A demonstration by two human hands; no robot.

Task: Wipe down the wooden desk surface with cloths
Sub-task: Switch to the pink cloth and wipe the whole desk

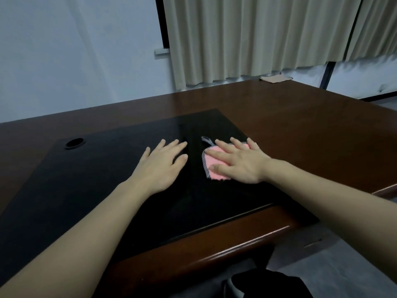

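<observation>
A dark brown wooden desk carries a large black inset pad. On the pad lies a small pink cloth with a grey stitched edge and a loop at its far corner. My right hand presses flat on the cloth with straight, spread fingers and covers most of it. My left hand rests flat on the bare black pad to the left of the cloth, fingers straight, holding nothing.
A round cable hole sits at the pad's far left corner. A folded beige cloth lies at the desk's far edge below the curtains. The desk's rounded front edge runs below my forearms.
</observation>
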